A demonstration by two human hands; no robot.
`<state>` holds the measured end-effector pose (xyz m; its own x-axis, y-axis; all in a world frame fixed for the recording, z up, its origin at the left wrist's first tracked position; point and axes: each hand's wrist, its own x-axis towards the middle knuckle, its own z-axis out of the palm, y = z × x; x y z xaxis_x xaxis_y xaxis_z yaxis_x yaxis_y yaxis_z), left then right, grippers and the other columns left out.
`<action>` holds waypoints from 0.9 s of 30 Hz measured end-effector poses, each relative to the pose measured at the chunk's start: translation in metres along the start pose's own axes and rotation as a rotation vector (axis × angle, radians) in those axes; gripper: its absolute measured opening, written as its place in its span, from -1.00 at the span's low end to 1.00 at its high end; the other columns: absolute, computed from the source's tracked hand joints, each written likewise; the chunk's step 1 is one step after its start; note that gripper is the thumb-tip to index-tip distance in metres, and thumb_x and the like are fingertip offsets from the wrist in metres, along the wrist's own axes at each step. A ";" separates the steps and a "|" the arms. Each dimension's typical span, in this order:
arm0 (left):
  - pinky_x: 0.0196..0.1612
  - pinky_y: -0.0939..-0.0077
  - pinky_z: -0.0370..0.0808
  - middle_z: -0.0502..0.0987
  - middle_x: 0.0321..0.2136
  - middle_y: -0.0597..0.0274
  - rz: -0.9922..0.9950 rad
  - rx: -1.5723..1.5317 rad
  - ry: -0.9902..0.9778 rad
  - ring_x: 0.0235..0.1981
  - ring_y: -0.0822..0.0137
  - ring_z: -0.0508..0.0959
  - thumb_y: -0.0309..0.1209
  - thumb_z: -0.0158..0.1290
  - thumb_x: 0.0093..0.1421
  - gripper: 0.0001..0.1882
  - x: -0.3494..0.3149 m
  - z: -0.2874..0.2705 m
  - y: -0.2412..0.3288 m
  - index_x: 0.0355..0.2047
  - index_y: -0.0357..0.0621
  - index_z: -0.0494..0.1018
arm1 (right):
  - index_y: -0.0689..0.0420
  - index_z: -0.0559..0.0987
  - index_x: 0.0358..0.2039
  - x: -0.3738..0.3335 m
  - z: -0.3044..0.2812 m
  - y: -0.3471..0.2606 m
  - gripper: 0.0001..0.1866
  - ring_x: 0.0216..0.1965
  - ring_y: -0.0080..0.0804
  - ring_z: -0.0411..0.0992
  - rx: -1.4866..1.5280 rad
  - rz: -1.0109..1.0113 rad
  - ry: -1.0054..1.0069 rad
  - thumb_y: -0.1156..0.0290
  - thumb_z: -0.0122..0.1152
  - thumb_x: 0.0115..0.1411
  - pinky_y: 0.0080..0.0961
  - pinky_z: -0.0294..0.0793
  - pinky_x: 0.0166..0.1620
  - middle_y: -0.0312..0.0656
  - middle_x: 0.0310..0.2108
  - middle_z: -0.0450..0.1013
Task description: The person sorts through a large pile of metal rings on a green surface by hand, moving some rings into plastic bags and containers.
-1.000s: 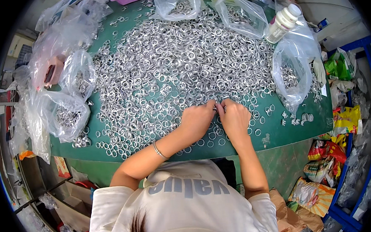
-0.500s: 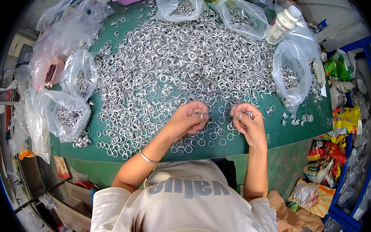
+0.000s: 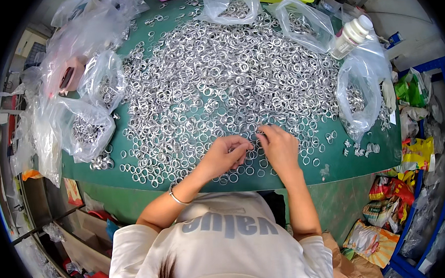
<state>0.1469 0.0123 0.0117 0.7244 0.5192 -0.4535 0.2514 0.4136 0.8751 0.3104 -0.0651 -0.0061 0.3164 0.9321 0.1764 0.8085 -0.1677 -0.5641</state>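
Observation:
Many silver metal rings lie heaped across the green table, thinning out toward its near edge. Low over the loose rings, my left hand is curled closed, thumb pressed to the fingers, with a ring at the fingertips. Close to its right, my right hand is turned palm down with bent fingers. Its thumb and forefinger draw together just above the rings; what lies between them is too small to make out. The two hands are apart, fingertips facing each other.
Clear plastic bags holding rings stand at the left, far side and right. A white bottle stands at the far right. Small ring clusters lie near the right edge. A pink holder sits at left.
My right hand has moved left toward my left hand and turned palm down over the rings. My left hand has shifted slightly nearer to me. The whole view has shifted a little.

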 end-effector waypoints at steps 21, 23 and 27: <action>-0.51 0.31 0.44 0.51 -0.51 0.19 0.499 0.953 0.513 -0.56 0.12 0.53 -0.47 0.12 0.01 -0.90 0.027 -0.031 -0.004 -0.42 -0.12 0.54 | 0.06 0.55 -0.29 0.005 -0.026 -0.010 -0.83 -0.49 -0.12 0.49 -0.186 0.181 -0.004 0.43 0.20 0.05 -0.26 0.43 -0.48 -0.13 -0.47 0.51; -0.50 0.32 0.44 0.50 -0.52 0.19 0.499 0.937 0.527 -0.56 0.13 0.53 -0.48 0.12 0.00 -0.90 0.019 -0.032 -0.002 -0.42 -0.12 0.54 | -0.01 0.54 -0.22 0.007 -0.013 -0.017 -0.77 -0.53 -0.13 0.47 -0.016 0.039 0.027 0.39 0.22 0.05 -0.25 0.42 -0.50 -0.17 -0.51 0.48; -0.49 0.23 0.46 0.49 -0.50 0.14 0.486 0.983 0.406 -0.55 0.02 0.52 -0.45 0.06 0.03 -0.91 0.004 -0.034 -0.002 -0.43 -0.11 0.53 | -0.01 0.54 -0.27 0.007 0.002 -0.024 -0.79 -0.55 -0.13 0.45 -0.050 -0.083 -0.198 0.36 0.23 0.03 -0.25 0.40 -0.51 -0.19 -0.55 0.45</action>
<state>0.1277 0.0390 0.0023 0.6674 0.7380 0.1000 0.5213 -0.5589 0.6449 0.2925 -0.0543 0.0067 0.1480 0.9874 0.0555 0.8529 -0.0990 -0.5127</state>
